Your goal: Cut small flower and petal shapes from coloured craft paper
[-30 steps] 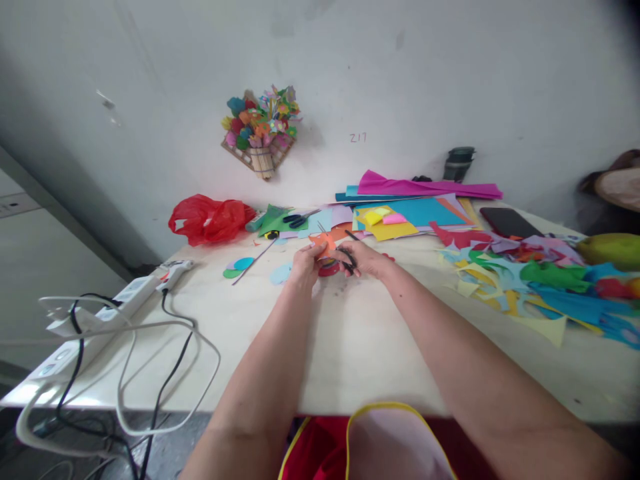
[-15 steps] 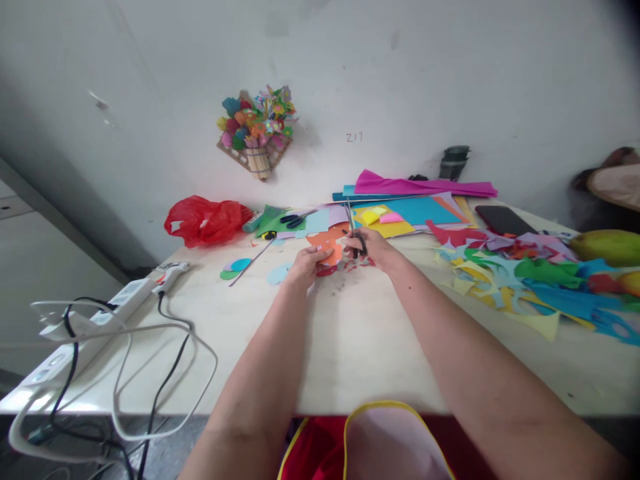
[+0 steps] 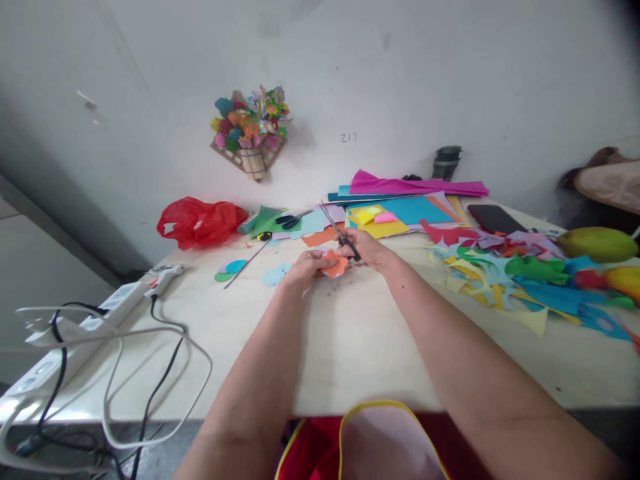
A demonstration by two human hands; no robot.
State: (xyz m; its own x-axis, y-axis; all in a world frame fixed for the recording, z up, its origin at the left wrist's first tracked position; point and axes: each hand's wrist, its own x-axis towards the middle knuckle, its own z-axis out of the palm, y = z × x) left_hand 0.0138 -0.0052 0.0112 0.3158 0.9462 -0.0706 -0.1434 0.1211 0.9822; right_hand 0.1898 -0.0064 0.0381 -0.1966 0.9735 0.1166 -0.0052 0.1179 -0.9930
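Left hand: fingers and thumb of the left hand [image 3: 306,267] are closed in a pinch on the near-left edge of the lobed orange piece [image 3: 336,267].
Right hand: the right hand [image 3: 365,247] is curled around the handles of the scissors [image 3: 342,236]; finger placement in the loops cannot be told.
Workpiece location: above the near-middle of the table [image 3: 370,333], between the hands; lilac paper shows at its edge.
Scissor blades: directed up and leftward, narrowly parted, apart from the piece.
Change: half a second ago the held orange paper blends with the orange sheet [image 3: 320,237] behind; now a rounded, petal-like outline reads separately — and the blades, then nearly upright, lean left.
Meaning: judged as a pause in trimming — no edge is between the blades.
Adjacent stock: light-blue pieces [image 3: 277,275] lie left of the left hand; mixed scraps [image 3: 500,273] lie at right.
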